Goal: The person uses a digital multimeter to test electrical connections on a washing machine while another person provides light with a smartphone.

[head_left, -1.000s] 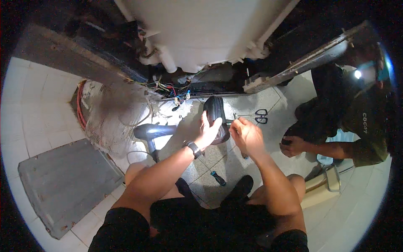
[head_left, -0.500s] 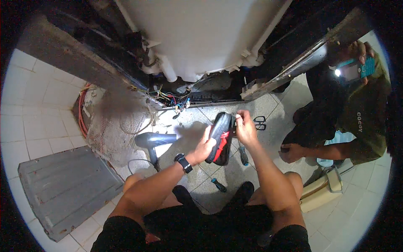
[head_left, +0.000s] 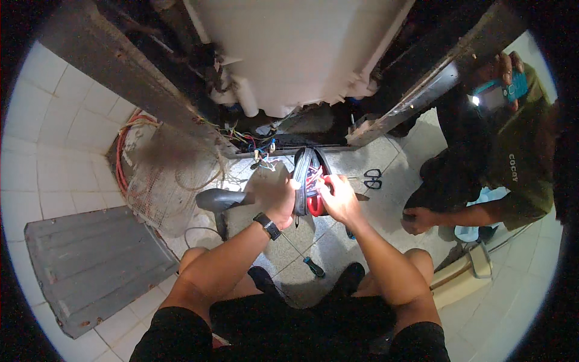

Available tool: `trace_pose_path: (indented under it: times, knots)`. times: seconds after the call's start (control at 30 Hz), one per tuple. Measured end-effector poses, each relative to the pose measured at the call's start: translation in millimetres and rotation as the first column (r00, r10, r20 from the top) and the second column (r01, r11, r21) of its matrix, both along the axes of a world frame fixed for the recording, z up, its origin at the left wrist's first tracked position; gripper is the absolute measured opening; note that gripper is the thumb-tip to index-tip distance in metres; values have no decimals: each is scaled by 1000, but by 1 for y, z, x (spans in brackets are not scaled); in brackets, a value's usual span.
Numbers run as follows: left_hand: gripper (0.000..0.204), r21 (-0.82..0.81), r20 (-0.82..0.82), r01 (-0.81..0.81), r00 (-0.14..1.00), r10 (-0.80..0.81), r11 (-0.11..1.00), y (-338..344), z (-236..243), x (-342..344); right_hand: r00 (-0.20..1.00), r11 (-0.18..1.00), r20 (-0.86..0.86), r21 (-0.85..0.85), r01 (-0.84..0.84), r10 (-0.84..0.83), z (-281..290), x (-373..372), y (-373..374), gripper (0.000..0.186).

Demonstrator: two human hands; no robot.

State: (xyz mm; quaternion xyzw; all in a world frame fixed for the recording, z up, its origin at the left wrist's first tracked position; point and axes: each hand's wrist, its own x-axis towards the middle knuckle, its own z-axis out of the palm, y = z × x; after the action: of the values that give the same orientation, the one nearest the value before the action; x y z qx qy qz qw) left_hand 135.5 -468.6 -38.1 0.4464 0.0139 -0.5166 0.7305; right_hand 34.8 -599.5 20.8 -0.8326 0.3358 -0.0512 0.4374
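Note:
My left hand (head_left: 280, 204) is wrapped round the side of a black zippered pouch (head_left: 301, 196), held above the floor in front of the opened machine. The pouch gapes open at the top, with red and pale items (head_left: 313, 176) inside that are too small to tell apart. My right hand (head_left: 341, 202) has its fingers pinched at the pouch's mouth, just above a bright red piece (head_left: 315, 206); what they grip is hidden. Below lies a screwdriver (head_left: 313, 266) with a blue-and-black handle. Black-handled scissors (head_left: 373, 179) lie to the right.
A hair dryer (head_left: 218, 199) lies left of my hands. Loose wires (head_left: 259, 148) hang from the machine's frame beneath its pale tub (head_left: 295, 60). A grey panel (head_left: 99, 268) leans at left. At right, a crouching person's hand (head_left: 512, 72) holds a lit phone (head_left: 514, 90).
The pouch has gone from looking closed to standing open and has turned more upright. My right hand has moved from its upper edge down to its mouth.

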Motion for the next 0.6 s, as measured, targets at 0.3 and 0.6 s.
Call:
trace_pose_path:
  times: [0.3,0.6]
  knots:
    - [48,-161,-81,24,996,-38,987,0,-19,13,993,993,52,-38,-107,109,4,-14,-19,41]
    - [35,-179,-486,-43,873,-50,983,0,-39,11,993,866,-115,498,35,26,94,-34,-71,16]
